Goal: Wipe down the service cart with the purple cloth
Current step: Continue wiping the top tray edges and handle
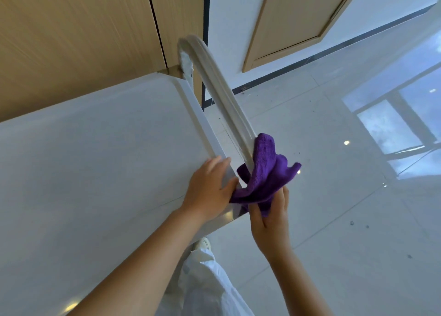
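Note:
The service cart (95,148) has a shiny steel top shelf that fills the left half of the view. Its handle bar (214,84) arches over the right end of the shelf. A purple cloth (265,172) is wrapped over the near end of that bar. My right hand (269,217) grips the cloth from below, with its lower folds in the fingers. My left hand (210,189) rests on the shelf's right rim beside the cloth, fingers straight and thumb against the cloth's edge.
Wood-panelled walls (71,41) stand behind the cart, and a wooden door (298,17) is set in the white wall to the right. Glossy white floor tiles (346,220) spread right of the cart. My white trouser leg and shoe (202,244) are under the cart's near corner.

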